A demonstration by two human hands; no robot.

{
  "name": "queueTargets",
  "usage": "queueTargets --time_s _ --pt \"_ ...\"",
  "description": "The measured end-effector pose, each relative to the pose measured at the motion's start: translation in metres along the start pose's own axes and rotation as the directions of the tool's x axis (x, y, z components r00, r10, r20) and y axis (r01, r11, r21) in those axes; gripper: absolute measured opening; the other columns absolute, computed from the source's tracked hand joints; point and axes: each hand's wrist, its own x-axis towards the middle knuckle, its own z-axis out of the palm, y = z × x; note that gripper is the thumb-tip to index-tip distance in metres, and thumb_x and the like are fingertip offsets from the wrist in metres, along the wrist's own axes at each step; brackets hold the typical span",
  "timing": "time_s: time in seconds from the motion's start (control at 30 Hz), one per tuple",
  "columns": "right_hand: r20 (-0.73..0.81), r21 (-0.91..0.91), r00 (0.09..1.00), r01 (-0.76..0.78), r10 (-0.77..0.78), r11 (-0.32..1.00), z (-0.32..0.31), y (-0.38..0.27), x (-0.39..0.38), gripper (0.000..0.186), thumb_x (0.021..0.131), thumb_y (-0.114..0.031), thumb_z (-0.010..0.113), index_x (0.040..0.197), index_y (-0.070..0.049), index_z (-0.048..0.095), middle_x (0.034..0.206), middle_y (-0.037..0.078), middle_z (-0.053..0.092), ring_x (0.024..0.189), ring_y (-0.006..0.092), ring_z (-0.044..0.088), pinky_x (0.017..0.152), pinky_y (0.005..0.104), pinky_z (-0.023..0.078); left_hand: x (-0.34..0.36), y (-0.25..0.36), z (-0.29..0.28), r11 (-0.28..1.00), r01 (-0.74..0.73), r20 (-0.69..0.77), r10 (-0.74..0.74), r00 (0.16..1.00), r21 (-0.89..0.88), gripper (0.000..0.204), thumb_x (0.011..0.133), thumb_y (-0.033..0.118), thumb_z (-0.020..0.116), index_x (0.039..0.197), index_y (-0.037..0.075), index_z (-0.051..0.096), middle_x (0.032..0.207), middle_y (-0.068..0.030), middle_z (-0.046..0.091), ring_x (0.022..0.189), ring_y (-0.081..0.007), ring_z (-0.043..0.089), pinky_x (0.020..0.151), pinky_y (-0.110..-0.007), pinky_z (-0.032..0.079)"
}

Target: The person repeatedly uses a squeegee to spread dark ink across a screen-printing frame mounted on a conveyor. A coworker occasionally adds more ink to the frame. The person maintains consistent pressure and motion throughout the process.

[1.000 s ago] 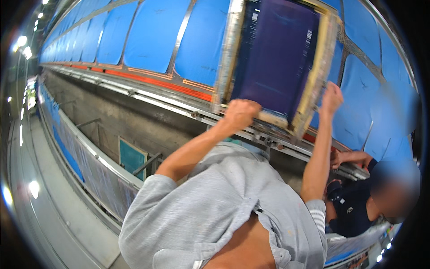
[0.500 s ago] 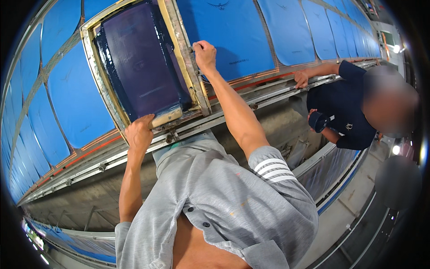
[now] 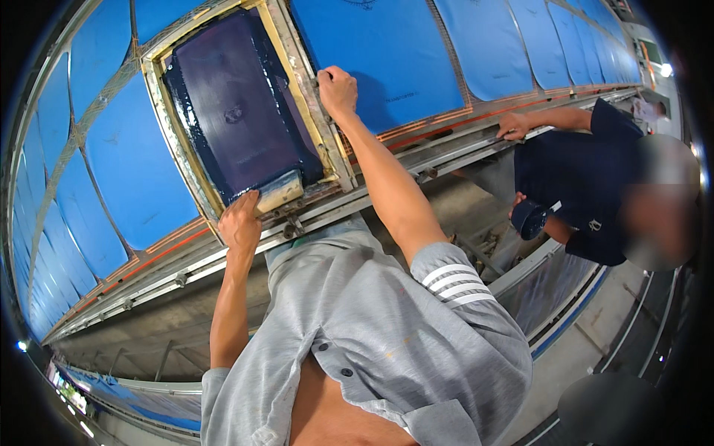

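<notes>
A wooden screen-printing frame (image 3: 332,152) with yellowed, worn sides lies tilted across the far part of my view. Its dark purple mesh (image 3: 249,137) bears a small darker mark, with thick wet dark ink (image 3: 191,123) along its edges. At the near end rests a squeegee (image 3: 281,192) with a pale wooden handle. My left hand (image 3: 239,223) closes over the squeegee's left end, beside the frame's near left corner; its grip is partly hidden. Closed in a fist, my right hand (image 3: 338,93) grips the frame's right side.
Rows of blue fabric panels (image 3: 134,178) cover the long table. A metal rail (image 3: 401,178) runs along its near edge, before my waist. At right, another person (image 3: 569,171) in a dark shirt rests one hand on the rail and holds a dark cup-shaped container (image 3: 529,218).
The darker mark in the mesh shows more plainly. My hands keep their places on the squeegee and frame. The whole view has shifted slightly; the other person appears farther right and lower.
</notes>
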Motion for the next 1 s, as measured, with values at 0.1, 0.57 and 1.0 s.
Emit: queueTargets --time_s 0.1,0.57,1.0 --pt "-0.062 -0.125 0.998 0.018 -0.026 0.992 -0.010 -0.006 -0.024 0.030 0.093 -0.031 0.058 0.105 -0.007 0.073 0.114 0.020 0.067 0.106 0.0378 0.063 0.089 0.0479 0.050 0.034 -0.002 -0.020 1.000 -0.018 -0.022 0.018 1.000 0.007 0.048 0.068 -0.009 0.060 0.110 0.008 0.071 0.112 -0.0092 0.073 0.101 -0.0328 0.069 0.087 -0.041 0.054" --pt "0.467 -0.047 0.397 0.903 -0.790 0.426 0.081 -0.237 0.128 0.039 0.083 -0.032 0.076 0.108 -0.002 0.070 0.108 0.017 0.068 0.101 0.0355 0.064 0.088 0.0430 0.052 0.366 -0.123 -0.108 0.997 -0.038 -0.095 0.044 0.994 0.069 0.027 0.071 0.012 0.069 0.096 0.020 0.079 0.089 -0.0157 0.074 0.085 -0.0349 0.072 0.077 -0.045 0.058" --pt "0.716 -0.280 0.427 0.900 -0.552 0.333 0.092 -0.186 0.055 0.014 0.080 -0.011 0.059 0.084 -0.008 0.071 0.087 0.013 0.070 0.084 0.0356 0.069 0.074 0.0486 0.056 0.282 -0.100 -0.071 0.993 -0.075 -0.071 0.081 0.994 0.086 0.017 0.072 0.010 0.068 0.082 0.019 0.077 0.075 -0.0138 0.071 0.072 -0.0347 0.070 0.065 -0.046 0.056"
